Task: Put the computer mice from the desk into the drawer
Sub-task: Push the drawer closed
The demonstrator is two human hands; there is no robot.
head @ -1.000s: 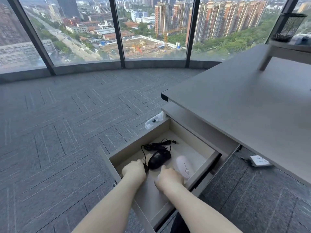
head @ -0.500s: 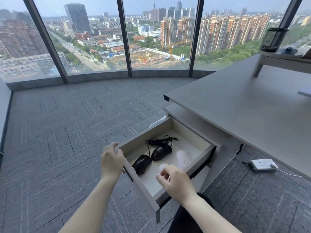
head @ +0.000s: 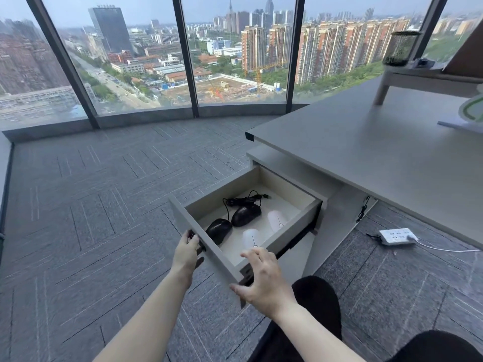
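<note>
The open drawer [head: 217, 246] sticks out from under the grey desk [head: 366, 152]. Inside lie two black wired mice, one near [head: 218, 229] and one farther back [head: 245, 215], with a coiled black cable [head: 245, 199]. Beside them rest two white mice, the near one [head: 251, 237] and the far one [head: 277, 220]. My left hand [head: 187, 253] grips the handle on the drawer front. My right hand [head: 261, 280] hovers with fingers spread at the drawer's near right corner, holding nothing.
A white power strip [head: 397, 236] with a cable lies on the carpet under the desk. A mesh pen cup [head: 398, 48] stands on a riser [head: 428, 79] at the desk's back. My dark-clothed knees [head: 318, 304] are below right. Floor-to-ceiling windows stand beyond the carpet.
Both hands have come out of the drawer. The left hand moved to the handle on the drawer front; the right hand drew back to the front corner. The camera has pulled back.
</note>
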